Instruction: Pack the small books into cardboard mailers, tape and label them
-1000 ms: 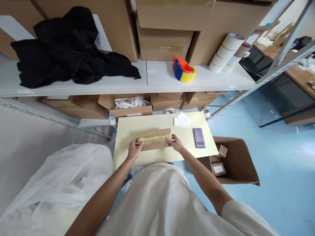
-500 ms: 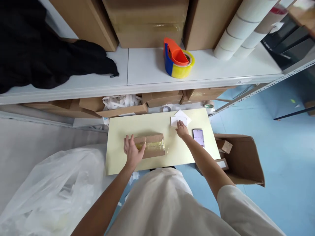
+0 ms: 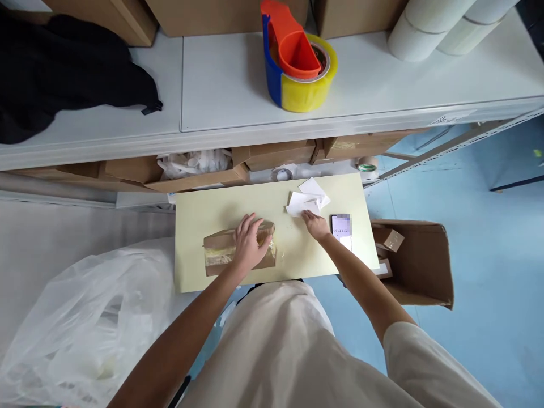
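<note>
A small cardboard box (image 3: 221, 253) with shiny tape along it lies on the pale yellow table (image 3: 191, 226). My left hand (image 3: 250, 242) is over its right part, fingers spread, covering some of the top; whether the palm presses on it I cannot tell. At the table's far side lie several white paper slips (image 3: 313, 187), overlapping each other. My right hand (image 3: 317, 225) pinches the near edge of one white slip (image 3: 301, 203), which looks slightly raised. To the right of that hand is a phone (image 3: 340, 225) with a timer on its screen.
An open carton (image 3: 425, 263) holding small boxes stands right of the table. At left sits a large translucent plastic bag (image 3: 93, 323). The shelf (image 3: 221, 85) beyond carries a tape dispenser (image 3: 301, 73), white rolls (image 3: 419, 34) and black cloth (image 3: 63, 73).
My left hand has shifted from the box's left end to its right part. The right fingers have gone from resting on the slips to pinching one, which has turned. The camera view has shifted.
</note>
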### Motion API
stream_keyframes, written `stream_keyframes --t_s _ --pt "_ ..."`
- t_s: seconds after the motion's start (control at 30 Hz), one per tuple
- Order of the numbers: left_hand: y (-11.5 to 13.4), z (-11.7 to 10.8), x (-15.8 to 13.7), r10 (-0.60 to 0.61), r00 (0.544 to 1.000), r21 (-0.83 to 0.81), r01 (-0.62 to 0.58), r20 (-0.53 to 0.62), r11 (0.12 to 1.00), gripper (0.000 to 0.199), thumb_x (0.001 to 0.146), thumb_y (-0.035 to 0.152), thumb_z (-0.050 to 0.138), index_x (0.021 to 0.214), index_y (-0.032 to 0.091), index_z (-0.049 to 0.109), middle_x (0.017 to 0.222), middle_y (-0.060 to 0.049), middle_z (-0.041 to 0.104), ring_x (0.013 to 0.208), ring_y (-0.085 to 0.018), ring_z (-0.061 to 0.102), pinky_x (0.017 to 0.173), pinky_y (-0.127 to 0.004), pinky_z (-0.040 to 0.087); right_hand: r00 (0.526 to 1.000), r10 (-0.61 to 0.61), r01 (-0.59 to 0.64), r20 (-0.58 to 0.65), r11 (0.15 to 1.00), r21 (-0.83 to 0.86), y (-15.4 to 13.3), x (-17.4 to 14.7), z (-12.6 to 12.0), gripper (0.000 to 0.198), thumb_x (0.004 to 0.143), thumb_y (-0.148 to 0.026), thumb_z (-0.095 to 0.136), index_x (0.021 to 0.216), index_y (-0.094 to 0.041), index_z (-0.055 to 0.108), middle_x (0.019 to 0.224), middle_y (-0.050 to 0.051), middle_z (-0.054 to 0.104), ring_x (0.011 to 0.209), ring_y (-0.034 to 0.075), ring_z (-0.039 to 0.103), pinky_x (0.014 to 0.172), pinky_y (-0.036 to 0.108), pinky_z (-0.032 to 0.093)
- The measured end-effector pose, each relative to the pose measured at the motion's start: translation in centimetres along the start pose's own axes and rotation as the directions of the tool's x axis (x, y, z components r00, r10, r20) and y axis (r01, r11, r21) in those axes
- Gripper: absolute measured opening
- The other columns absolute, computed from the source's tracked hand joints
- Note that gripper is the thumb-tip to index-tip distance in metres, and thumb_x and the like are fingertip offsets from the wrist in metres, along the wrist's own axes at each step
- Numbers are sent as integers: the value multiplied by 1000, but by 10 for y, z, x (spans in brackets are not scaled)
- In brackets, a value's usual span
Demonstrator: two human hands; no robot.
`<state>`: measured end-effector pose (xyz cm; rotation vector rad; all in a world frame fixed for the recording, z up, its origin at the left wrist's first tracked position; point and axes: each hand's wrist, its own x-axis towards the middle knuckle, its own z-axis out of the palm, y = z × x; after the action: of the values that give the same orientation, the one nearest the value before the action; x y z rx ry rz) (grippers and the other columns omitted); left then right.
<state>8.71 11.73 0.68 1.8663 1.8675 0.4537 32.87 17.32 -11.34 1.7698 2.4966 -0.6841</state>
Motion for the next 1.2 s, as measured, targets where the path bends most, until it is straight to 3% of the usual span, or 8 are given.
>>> stream_keyframes --t_s 0.13,0.23,0.4,0.53,0.7,0.83,0.97,1.2 --pt "23 15 42 -29 980 -204 70 195 976 46 83 40 54 123 18 52 121 -12 61 113 -26 56 100 -41 39 987 69 -49 -146 989 139 -13 -7 -19 35 93 -18 34 111 -18 64 124 12 62 107 25 61 81 34 49" --pt "43 22 75 -137 958 -295 211 251 932 59 80 38 59 132 14 43 117 -14 63 101 -23 62 88 -35 47 962 -17 95 -274 957 274 -33 -15 -40 31 93 -28 39 106 -20 66 120 11 64 112 25 58 91 37 46" --pt "53 -11 103 70 971 -92 -50 230 995 40 75 16 58 115 18 59 115 -7 65 104 -23 60 93 -35 43 913 -132 288 -387 880 378 -35 -8 -80 62 77 -54 62 129 -21 51 143 12 41 134 30 33 106 49 33" --pt "44 -48 112 184 916 -31 -185 356 982 27 79 19 54 103 20 66 99 -4 69 89 -21 62 84 -32 46 938 -213 333 -275 780 530 -12 18 -96 60 78 -57 59 122 -17 56 135 15 49 127 29 43 102 46 37" --pt "54 -46 112 224 954 169 -259 198 951 38 81 24 56 119 20 57 118 -10 61 117 -31 49 105 -49 25 931 -336 358 -143 761 541 -10 33 -101 35 85 -48 54 92 -16 68 96 9 68 89 22 63 84 36 46" --pt "69 -21 107 449 828 165 -521 335 838 25 85 29 54 108 26 62 113 -6 64 126 -28 40 110 -54 1 917 -369 398 -151 817 417 -18 31 -103 26 83 -42 60 83 -18 69 85 7 70 84 22 63 85 36 41" --pt "66 -8 112 421 793 163 -532 440 831 27 91 29 43 78 23 66 78 -2 67 100 -22 56 108 -56 3 925 -344 380 -164 823 422 -15 28 -100 27 83 -43 60 88 -18 70 88 8 71 85 23 64 81 35 43" --pt "53 0 128 361 743 60 -473 564 879 31 88 29 41 72 22 66 79 -4 66 95 -21 57 106 -49 16 884 -419 465 -209 734 495 -5 28 -96 38 90 -47 45 81 -19 69 83 8 71 79 21 63 79 35 43"
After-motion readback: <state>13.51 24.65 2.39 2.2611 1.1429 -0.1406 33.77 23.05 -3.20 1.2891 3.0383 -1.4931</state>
